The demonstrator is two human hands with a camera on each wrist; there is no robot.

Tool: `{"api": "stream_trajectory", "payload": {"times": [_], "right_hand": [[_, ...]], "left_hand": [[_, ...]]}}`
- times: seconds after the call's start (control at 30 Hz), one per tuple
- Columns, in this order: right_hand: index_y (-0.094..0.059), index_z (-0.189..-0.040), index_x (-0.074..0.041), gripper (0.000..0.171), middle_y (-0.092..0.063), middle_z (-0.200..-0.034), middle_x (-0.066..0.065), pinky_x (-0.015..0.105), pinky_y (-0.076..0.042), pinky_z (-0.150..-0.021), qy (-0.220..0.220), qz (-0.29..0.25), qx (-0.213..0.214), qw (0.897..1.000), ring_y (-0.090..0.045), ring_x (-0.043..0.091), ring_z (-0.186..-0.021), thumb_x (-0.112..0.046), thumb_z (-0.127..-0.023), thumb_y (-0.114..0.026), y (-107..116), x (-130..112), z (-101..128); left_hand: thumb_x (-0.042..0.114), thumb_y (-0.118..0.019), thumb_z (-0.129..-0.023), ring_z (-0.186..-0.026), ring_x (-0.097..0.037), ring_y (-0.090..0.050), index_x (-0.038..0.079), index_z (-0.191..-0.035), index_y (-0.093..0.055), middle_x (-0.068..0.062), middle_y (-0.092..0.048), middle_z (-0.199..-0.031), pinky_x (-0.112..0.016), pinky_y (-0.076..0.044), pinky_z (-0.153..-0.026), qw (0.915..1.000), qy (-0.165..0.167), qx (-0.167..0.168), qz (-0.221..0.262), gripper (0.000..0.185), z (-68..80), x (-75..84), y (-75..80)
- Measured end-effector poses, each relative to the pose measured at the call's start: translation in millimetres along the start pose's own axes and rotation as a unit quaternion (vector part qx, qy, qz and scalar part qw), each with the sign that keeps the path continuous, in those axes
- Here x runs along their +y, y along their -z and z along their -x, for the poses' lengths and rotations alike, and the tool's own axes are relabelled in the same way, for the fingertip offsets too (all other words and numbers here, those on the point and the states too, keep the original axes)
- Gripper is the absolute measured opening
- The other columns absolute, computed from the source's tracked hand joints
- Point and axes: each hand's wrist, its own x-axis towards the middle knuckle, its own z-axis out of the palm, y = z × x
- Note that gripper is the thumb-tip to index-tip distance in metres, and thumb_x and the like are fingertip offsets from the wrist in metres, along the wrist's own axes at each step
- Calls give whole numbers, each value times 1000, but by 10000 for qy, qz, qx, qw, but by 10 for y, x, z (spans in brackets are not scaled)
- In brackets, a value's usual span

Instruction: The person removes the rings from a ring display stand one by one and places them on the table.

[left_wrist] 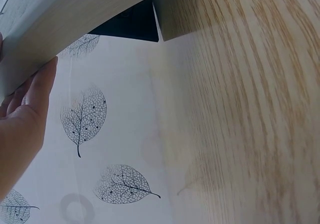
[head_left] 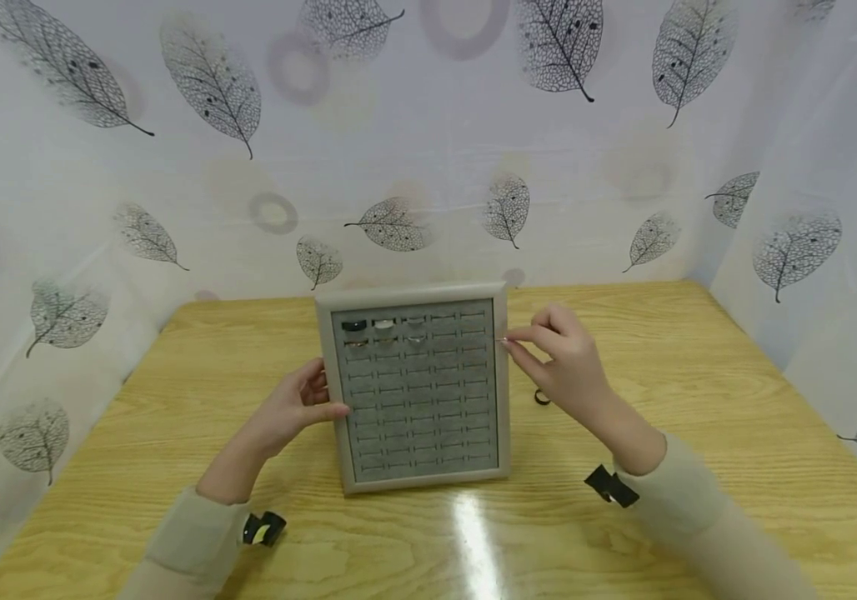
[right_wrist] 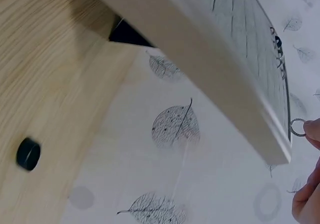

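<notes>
A ring display board [head_left: 426,398] with a pale frame and grey slotted pad stands tilted back on the table. Several rings sit in its top two rows at the left and middle, among them a black ring [head_left: 354,326] and a white ring [head_left: 384,324]. My left hand [head_left: 295,408] grips the frame's left side, thumb on the front and fingers behind. Beside the upper right edge, my right hand [head_left: 567,354] pinches a thin silver ring [right_wrist: 291,128] between thumb and fingertip. Whether this ring touches the frame I cannot tell.
A loose black ring [right_wrist: 28,154] lies on the wooden table [head_left: 233,350], right of the board and below my right hand. Behind the board, a dark support [left_wrist: 132,22] props it up. A leaf-patterned cloth [head_left: 428,125] encloses the back and sides.
</notes>
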Motion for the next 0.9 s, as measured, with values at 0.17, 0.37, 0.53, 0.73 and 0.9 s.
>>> {"api": "stream_trajectory", "payload": {"times": [0.17, 0.37, 0.53, 0.73, 0.9], "right_hand": [[-65, -69, 2, 38, -37, -65, 5, 22, -23, -56, -188, 148, -172, 9996, -31, 17, -60, -28, -89, -53, 146, 96, 103], [-66, -70, -1, 18, -38, -66, 3, 22, -24, -54, -356, 523, -726, 9954, -29, 14, -60, -16, -79, -67, 285, 248, 301], [-66, -70, -2, 16, -39, -67, 2, 22, -26, -53, -528, 600, -1026, 9915, -30, 13, -61, 8, -60, -73, 352, 346, 449], [-67, -68, -3, 17, -35, -66, 0, 21, -24, -51, -577, 887, -1400, 9845, -27, 11, -61, 7, -58, -77, 373, 463, 587], [-67, -66, -4, 17, -38, -63, 0, 23, -26, -50, -564, 1056, -1871, 9750, -28, 10, -58, 4, -56, -79, 356, 555, 698]], "left_hand": [[8, -65, -80, -108, -30, -48, -5, -136, -21, -25, -43, -123, -32, -46, -81, 10000, 28, 7, 15, 73, -2, -6, -2], [8, -66, -79, -107, -29, -48, -5, -136, -20, -25, -43, -123, -32, -46, -81, 10000, 34, 17, -39, 74, 3, -9, 6], [10, -66, -80, -110, -33, -46, -5, -137, -19, -26, -41, -124, -32, -45, -83, 9999, 95, 28, -90, 75, 7, -4, 6], [10, -66, -80, -111, -33, -45, -5, -137, -18, -26, -41, -125, -33, -45, -83, 9999, 111, 3, -77, 76, 8, 6, 5], [11, -66, -80, -110, -33, -46, -4, -137, -19, -25, -42, -124, -33, -45, -83, 9999, 136, 22, -99, 76, 1, 5, 7]]}}
